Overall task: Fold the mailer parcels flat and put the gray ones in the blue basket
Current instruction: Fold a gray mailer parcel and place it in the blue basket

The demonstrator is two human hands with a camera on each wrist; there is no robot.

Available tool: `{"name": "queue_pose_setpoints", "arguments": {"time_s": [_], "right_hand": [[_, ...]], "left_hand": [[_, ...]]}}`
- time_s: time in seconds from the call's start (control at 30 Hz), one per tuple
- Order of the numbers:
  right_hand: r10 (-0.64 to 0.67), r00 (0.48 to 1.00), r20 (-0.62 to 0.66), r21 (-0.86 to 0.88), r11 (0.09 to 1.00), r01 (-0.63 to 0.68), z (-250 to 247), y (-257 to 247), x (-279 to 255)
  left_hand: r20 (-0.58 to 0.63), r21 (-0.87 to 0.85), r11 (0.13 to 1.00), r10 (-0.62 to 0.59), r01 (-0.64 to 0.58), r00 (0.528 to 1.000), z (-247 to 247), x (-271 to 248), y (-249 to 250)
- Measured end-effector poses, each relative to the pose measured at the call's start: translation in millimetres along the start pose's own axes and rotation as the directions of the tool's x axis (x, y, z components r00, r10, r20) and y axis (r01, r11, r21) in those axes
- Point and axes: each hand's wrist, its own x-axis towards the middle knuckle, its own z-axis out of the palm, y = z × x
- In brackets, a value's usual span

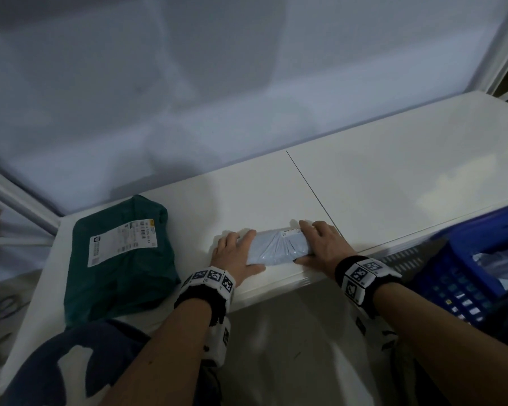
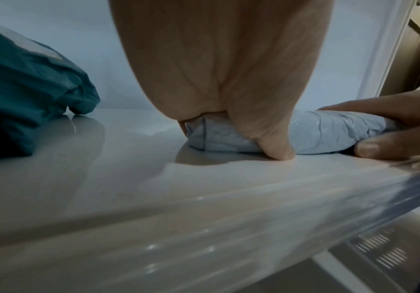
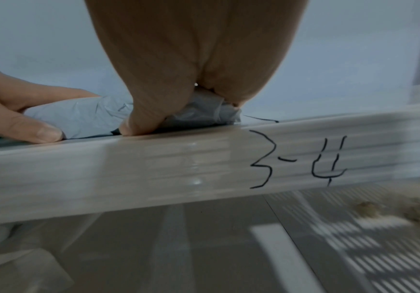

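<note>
white table [image 1: 379,177] bears gray mailer [image 1: 279,247], green mailer [image 1: 121,259]

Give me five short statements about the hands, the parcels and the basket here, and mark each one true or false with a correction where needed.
1. Both hands are on the gray parcel. True: the left hand holds its left end, the right hand its right end.
2. The gray parcel lies inside the blue basket. False: it lies on the white table, near the front edge.
3. The green parcel lies to the left of the gray one, untouched. True.
4. The green parcel bears no label. False: a white shipping label is on its top.
5. The blue basket stands at the left of the table. False: it is at the right, beside the right forearm.
</note>
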Motion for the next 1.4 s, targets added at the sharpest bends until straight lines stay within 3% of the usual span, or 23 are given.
{"name": "queue_pose_setpoints", "arguments": {"time_s": [0.2,0.33,0.43,0.53,0.7,0.87,0.97,1.1,1.4], "right_hand": [[0.025,0.993,0.117,-0.011,1.000,-0.024,-32,-6,0],[0.040,0.996,0.079,0.137,0.989,-0.050,-42,-3,-2],[0.025,0.995,0.094,0.151,0.988,-0.040,-46,-3,-8],[0.014,0.995,0.094,0.140,0.990,-0.027,-48,-4,-13],[-0.019,1.000,0.006,0.097,0.995,0.019,-57,-9,-13],[0.046,0.978,-0.204,0.022,0.999,-0.042,-59,-9,-3],[0.084,0.972,-0.220,-0.018,0.996,-0.090,-60,-8,-2],[0.157,0.958,-0.238,0.070,0.987,-0.145,-63,-5,-5],[0.236,0.926,-0.296,0.171,0.967,-0.191,-78,-16,1]], "left_hand": [[0.002,-0.173,0.985,0.007,-0.007,1.000,-6,14,-12],[-0.042,-0.301,0.952,0.050,-0.060,0.998,-17,14,-13],[-0.073,-0.254,0.960,0.104,-0.119,0.992,-20,9,-12],[-0.237,-0.154,0.965,0.171,-0.210,0.956,-20,8,-13],[-0.380,-0.095,0.962,0.202,-0.255,0.903,-29,8,-9],[-0.416,-0.142,0.964,0.147,-0.223,0.898,-35,6,6],[-0.429,-0.165,0.966,0.112,-0.199,0.897,-41,7,15],[-0.460,-0.178,0.969,0.074,-0.173,0.885,-49,6,27],[-0.590,-0.305,0.935,-0.038,-0.179,0.806,-60,3,37]]}}
